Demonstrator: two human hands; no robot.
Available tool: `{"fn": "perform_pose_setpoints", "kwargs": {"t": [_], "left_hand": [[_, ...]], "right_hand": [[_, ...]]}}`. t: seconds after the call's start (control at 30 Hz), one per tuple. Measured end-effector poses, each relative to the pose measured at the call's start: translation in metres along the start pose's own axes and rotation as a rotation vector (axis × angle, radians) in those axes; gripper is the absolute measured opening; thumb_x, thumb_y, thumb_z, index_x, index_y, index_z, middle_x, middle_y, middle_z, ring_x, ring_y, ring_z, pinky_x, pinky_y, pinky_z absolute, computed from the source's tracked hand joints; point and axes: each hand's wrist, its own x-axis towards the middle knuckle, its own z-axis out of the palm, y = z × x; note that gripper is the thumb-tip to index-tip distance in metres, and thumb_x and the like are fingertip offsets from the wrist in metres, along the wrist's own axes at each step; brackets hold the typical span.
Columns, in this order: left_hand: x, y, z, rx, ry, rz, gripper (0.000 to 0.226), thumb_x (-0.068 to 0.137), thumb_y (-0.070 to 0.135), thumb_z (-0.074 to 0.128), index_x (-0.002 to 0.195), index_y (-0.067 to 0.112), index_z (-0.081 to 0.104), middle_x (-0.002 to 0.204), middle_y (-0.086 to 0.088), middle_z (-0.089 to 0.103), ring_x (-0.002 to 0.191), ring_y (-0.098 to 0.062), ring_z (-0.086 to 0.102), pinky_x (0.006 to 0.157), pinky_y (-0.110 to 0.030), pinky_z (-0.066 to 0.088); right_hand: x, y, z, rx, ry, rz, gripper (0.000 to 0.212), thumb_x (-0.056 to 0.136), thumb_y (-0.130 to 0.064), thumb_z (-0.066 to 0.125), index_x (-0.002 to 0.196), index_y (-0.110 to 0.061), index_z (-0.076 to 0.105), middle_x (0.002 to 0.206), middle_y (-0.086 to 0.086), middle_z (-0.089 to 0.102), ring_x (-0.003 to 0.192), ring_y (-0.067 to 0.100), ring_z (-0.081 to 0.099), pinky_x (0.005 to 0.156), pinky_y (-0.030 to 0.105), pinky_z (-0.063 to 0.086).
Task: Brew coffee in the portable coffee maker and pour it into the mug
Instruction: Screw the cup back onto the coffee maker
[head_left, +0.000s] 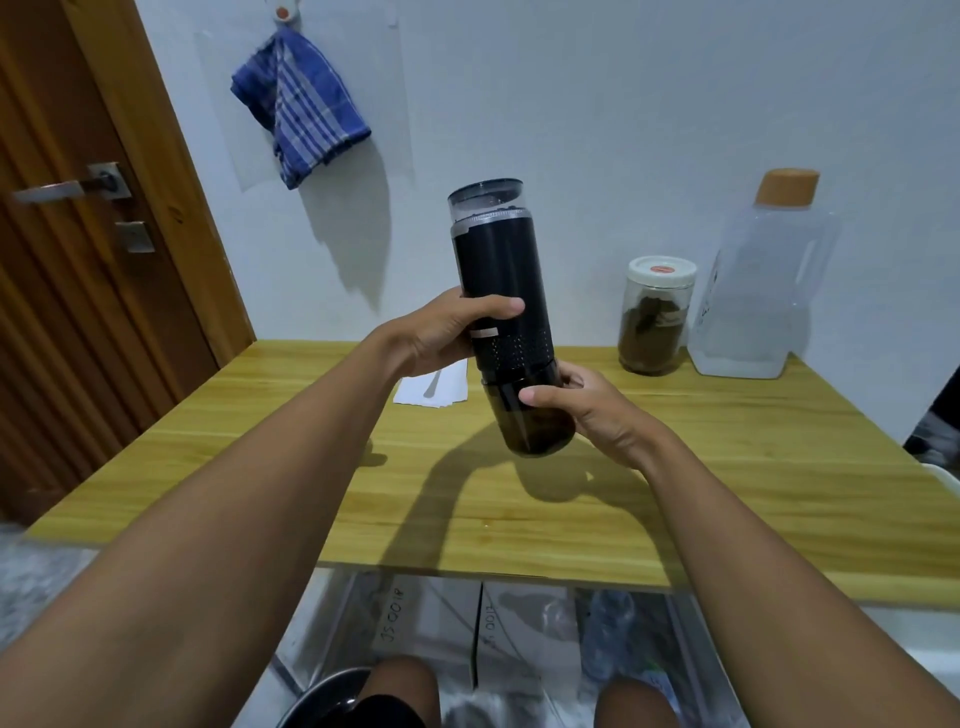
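Both hands are clamped on the portable coffee maker (501, 317), held tilted above the wooden surface (675, 467) at frame centre. Left hand (441, 332) wraps the black mid-body; right hand (587, 410) grips the translucent lower cup. Judged rigid, smooth-walled, moderately heavy, and likely slippery; the perforated band offers the firmer purchase. Dark liquid appears in the cup. No mug is visible. Jar (655, 314) and bottle (758, 280) stand at right.
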Motion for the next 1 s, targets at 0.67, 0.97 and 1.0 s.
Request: {"fn": "perform_pose_setpoints", "kwargs": {"t": [0.67, 0.97, 1.0], "left_hand": [[-0.007, 0.002, 0.008, -0.284, -0.069, 0.017, 0.083, 0.055, 0.040, 0.093, 0.125, 0.009, 0.060, 0.116, -0.010, 0.072, 0.108, -0.025, 0.069, 0.097, -0.040, 0.055], [-0.006, 0.006, 0.010, -0.207, -0.042, 0.025, 0.080, 0.054, 0.040, 0.093, 0.121, 0.010, 0.062, 0.114, -0.009, 0.070, 0.108, -0.023, 0.066, 0.097, -0.038, 0.055], [-0.007, 0.006, 0.011, -0.191, -0.027, 0.024, 0.071, 0.060, 0.038, 0.087, 0.121, 0.011, 0.062, 0.114, -0.009, 0.070, 0.108, -0.024, 0.066, 0.098, -0.038, 0.055]], "right_hand": [[-0.005, -0.002, 0.007, 0.419, -0.130, 0.022, 0.064, 0.063, -0.056, 0.082, 0.115, -0.019, 0.074, 0.118, 0.012, 0.069, 0.104, 0.024, 0.066, 0.096, 0.038, 0.052], [-0.002, -0.004, 0.010, 0.439, -0.156, 0.013, 0.071, 0.061, -0.056, 0.084, 0.118, -0.013, 0.072, 0.118, 0.017, 0.067, 0.105, 0.030, 0.064, 0.099, 0.043, 0.048], [-0.001, -0.006, 0.010, 0.400, -0.163, 0.010, 0.073, 0.060, -0.054, 0.085, 0.117, -0.011, 0.071, 0.116, 0.017, 0.067, 0.104, 0.030, 0.064, 0.097, 0.044, 0.050]]}}
